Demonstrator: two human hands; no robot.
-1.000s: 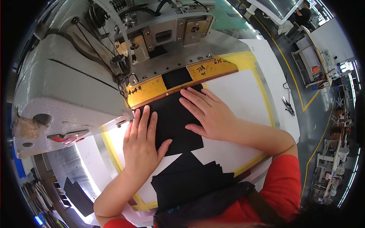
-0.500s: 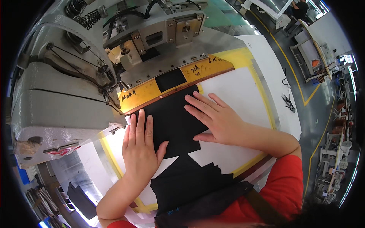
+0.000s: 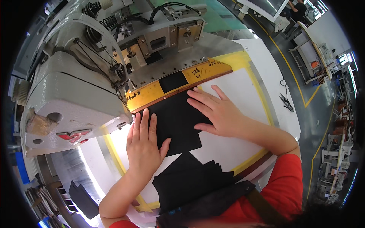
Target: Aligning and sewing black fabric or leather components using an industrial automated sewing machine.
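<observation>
A black fabric piece [image 3: 176,127] lies flat on the white work surface [image 3: 243,100], its far edge against a yellow template strip [image 3: 205,71] with a brown border. My left hand [image 3: 146,142] rests open on the fabric's left side, fingertips near the strip's edge. On the right side my right hand [image 3: 218,114] is spread, fingers on the fabric and thumb at its right edge. Close to me lies a stack of black fabric pieces [image 3: 190,176], fanned at its right corner. A sewing machine head [image 3: 76,98] stands left of my left hand.
A metal clamp frame [image 3: 171,66] holds down the strip along the back. Yellow tape [image 3: 262,98] borders the white surface. Small thread snips [image 3: 286,102] lie at the right edge. More black pieces [image 3: 83,201] sit at lower left. A person [image 3: 296,11] is far off at upper right.
The view has shifted slightly, so the machine head appears farther right. Both hands stay flat on the fabric in nearly the same place against the strip.
</observation>
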